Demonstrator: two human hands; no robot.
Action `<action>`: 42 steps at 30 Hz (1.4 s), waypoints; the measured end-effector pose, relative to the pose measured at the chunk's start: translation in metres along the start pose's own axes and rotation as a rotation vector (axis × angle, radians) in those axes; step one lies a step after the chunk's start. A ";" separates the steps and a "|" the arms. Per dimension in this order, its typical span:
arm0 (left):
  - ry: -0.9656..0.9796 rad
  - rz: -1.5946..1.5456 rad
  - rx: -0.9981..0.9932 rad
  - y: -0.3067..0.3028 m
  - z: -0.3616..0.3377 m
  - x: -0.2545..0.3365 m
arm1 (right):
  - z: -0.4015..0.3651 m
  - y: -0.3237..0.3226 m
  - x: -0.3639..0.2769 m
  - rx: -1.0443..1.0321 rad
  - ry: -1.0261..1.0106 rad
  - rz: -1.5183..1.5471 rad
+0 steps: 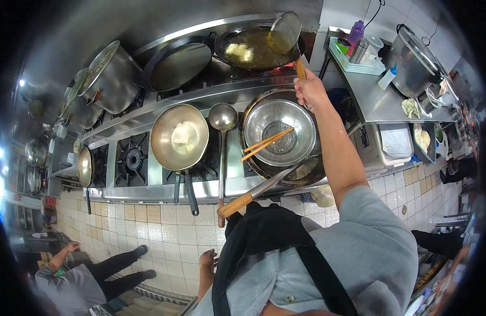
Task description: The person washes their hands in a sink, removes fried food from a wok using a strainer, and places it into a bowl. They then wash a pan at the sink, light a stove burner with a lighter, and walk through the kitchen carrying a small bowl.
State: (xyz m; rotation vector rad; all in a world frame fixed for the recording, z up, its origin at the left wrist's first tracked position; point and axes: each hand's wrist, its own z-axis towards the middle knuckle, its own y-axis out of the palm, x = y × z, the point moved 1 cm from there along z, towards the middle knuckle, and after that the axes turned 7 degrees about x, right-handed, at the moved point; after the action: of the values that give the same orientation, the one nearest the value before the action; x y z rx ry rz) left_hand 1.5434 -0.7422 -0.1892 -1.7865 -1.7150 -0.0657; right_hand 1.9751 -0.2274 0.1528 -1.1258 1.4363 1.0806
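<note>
The right hand (pixel 310 90) is clamped on the handle of the skimmer (pixel 286 29), its mesh over the oil-filled wok (pixel 261 60) containing pale food (pixel 239 52). The left hand (pixel 208 259), fingers slightly apart, hangs beside the apron (pixel 264 231).

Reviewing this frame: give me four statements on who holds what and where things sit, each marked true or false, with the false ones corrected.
1. The right hand grips the strainer by its wooden handle. True.
2. The chopsticks are in the right hand. False: they rest on the metal colander.
3. The ladle lies between the golden pan and the colander. True.
4. The purple bottle stands on the floor. False: it is in the basket on the side counter.
</note>
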 end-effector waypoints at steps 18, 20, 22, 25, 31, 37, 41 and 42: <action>0.014 -0.005 -0.003 0.006 -0.008 -0.003 | -0.040 0.016 0.018 -0.285 0.151 0.360; 0.034 -0.077 0.015 0.007 -0.009 -0.002 | -0.048 0.013 0.015 -0.295 0.111 0.307; 0.020 -0.080 0.027 0.008 -0.012 0.004 | -0.055 0.012 0.011 -0.289 0.070 0.197; 0.010 -0.050 0.042 0.009 -0.013 0.016 | -0.064 0.015 0.006 -0.243 -0.004 0.095; -0.002 -0.059 0.049 0.010 -0.014 0.022 | -0.078 0.011 -0.007 -0.164 -0.071 0.008; 0.017 -0.064 0.058 0.012 -0.018 0.024 | -0.092 -0.004 -0.019 -0.150 -0.097 0.096; 0.070 0.020 0.039 0.010 -0.011 0.022 | -0.093 -0.012 -0.023 -0.113 -0.131 0.044; 0.088 0.061 0.030 0.010 -0.010 0.022 | -0.093 -0.012 -0.023 -0.083 -0.139 0.023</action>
State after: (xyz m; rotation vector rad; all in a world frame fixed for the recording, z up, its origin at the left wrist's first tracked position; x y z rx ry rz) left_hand 1.5591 -0.7269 -0.1755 -1.7865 -1.5905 -0.0904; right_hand 1.9741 -0.3174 0.1868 -1.0731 1.3084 1.2201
